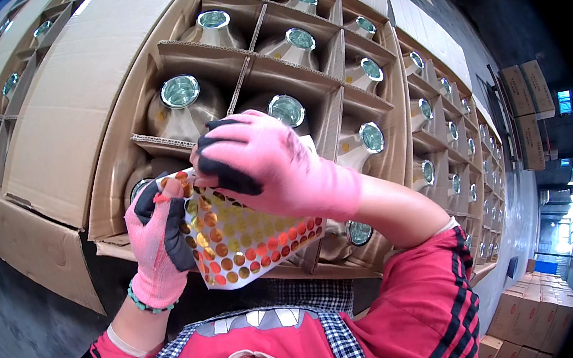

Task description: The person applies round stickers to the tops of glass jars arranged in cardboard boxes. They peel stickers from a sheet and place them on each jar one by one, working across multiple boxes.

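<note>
A white sheet of round, shiny gold and orange stickers is held up in front of me. My left hand, in a pink glove with dark grey palm and a bare thumb tip, is closed on the sheet's left edge. My right hand, in a pink and black glove, reaches across the sheet with its fingers pinched at the upper left corner. Whether a single sticker is between its fingertips cannot be made out. Beyond the hands, silvery glass vacuum flask liners stand upright, mouths up, in a divided carton.
Cardboard dividers separate the liners. Open cartons of more liners stand to the right and left, with raised flaps between. Stacked closed boxes are at lower right, and more boxes lie farther off along the floor.
</note>
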A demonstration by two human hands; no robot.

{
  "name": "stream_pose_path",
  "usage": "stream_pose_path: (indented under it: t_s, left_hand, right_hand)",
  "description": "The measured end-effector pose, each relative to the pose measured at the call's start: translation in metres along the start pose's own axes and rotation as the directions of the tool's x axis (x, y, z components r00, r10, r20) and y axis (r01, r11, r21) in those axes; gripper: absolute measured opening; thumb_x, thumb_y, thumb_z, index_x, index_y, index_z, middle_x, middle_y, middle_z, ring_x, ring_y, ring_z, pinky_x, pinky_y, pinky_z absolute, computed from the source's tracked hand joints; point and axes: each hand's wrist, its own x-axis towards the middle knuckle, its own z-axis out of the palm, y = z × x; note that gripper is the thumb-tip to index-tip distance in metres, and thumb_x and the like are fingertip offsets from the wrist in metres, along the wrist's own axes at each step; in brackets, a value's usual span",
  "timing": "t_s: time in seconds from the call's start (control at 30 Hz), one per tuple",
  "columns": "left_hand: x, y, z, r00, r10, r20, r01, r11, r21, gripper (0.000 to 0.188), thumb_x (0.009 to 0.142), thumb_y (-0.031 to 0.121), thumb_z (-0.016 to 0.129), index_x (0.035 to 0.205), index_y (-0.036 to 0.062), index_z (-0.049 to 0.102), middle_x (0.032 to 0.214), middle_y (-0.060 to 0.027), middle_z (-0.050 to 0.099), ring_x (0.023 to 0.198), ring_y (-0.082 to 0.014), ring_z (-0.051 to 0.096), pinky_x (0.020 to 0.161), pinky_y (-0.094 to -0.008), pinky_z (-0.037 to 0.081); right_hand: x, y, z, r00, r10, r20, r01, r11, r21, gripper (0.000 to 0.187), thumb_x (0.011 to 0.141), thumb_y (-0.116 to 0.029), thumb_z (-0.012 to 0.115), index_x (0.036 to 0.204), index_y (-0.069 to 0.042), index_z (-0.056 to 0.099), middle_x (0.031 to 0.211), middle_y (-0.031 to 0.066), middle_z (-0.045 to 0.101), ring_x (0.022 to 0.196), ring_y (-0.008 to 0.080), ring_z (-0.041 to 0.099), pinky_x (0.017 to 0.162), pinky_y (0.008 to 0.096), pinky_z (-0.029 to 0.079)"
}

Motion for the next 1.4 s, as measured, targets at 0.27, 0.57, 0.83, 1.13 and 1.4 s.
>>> stream_pose_path:
  t_s: [0.27,0.57,0.83,1.13,1.4]
  left_hand:
    - [-0.007,0.005,0.012,0.995,-0.019,-0.095,0.032,0.99,0.134,0.014,0.082,0.015,0.059,0.081,0.0005,0.057,0.072,0.0015,0.055,0.066,-0.0043,0.051,0.059,-0.018,0.041]
    - [-0.013,0.003,0.001,0.983,0.014,-0.185,0.032,0.97,0.242,0.018,0.082,0.013,0.058,0.092,-0.0022,0.056,0.081,-0.0026,0.057,0.074,-0.0063,0.051,0.066,-0.0188,0.041]
    - [-0.009,0.004,0.004,0.988,-0.059,-0.144,0.081,0.985,0.151,0.018,0.081,0.013,0.059,0.091,-0.0022,0.057,0.08,-0.002,0.057,0.073,-0.0071,0.052,0.065,-0.0188,0.041]
    - [-0.003,0.003,0.007,0.994,-0.098,-0.054,0.101,0.994,0.045,0.012,0.082,0.011,0.056,0.086,0.0,0.058,0.076,0.0001,0.058,0.068,-0.0043,0.052,0.059,-0.0169,0.042]
    - [0.003,0.003,0.001,0.993,-0.021,0.117,0.027,0.998,-0.051,0.015,0.083,0.015,0.056,0.087,0.0002,0.059,0.076,0.001,0.058,0.068,-0.004,0.052,0.059,-0.0176,0.042]
  right_hand:
    - [-0.041,0.253,-0.188,0.578,0.729,-0.367,-0.809,0.454,-0.374,0.032,0.07,-0.031,0.066,0.089,-0.005,0.063,0.082,0.012,0.063,0.075,0.024,0.061,0.071,0.031,0.046]
    - [-0.053,0.324,-0.18,0.353,0.933,-0.074,-0.728,0.224,-0.648,0.028,0.067,-0.027,0.066,0.091,-0.013,0.064,0.094,0.0125,0.062,0.092,0.0266,0.057,0.079,0.0333,0.045]
    - [-0.041,0.279,-0.162,0.453,0.836,-0.308,-0.556,-0.004,-0.831,0.042,0.069,-0.02,0.06,0.109,-0.01,0.051,0.121,0.0118,0.042,0.114,0.0352,0.038,0.093,0.0445,0.034]
    - [-0.015,0.134,-0.135,0.643,0.596,-0.481,-0.657,0.752,0.052,0.024,0.072,-0.02,0.064,0.088,-0.003,0.06,0.082,0.0116,0.06,0.079,0.0246,0.056,0.07,0.0319,0.044]
    - [0.018,-0.013,-0.019,0.922,0.303,0.242,-0.303,0.952,-0.039,0.018,0.068,-0.016,0.064,0.075,-0.002,0.056,0.072,0.0154,0.053,0.075,0.0316,0.053,0.065,0.0359,0.043]
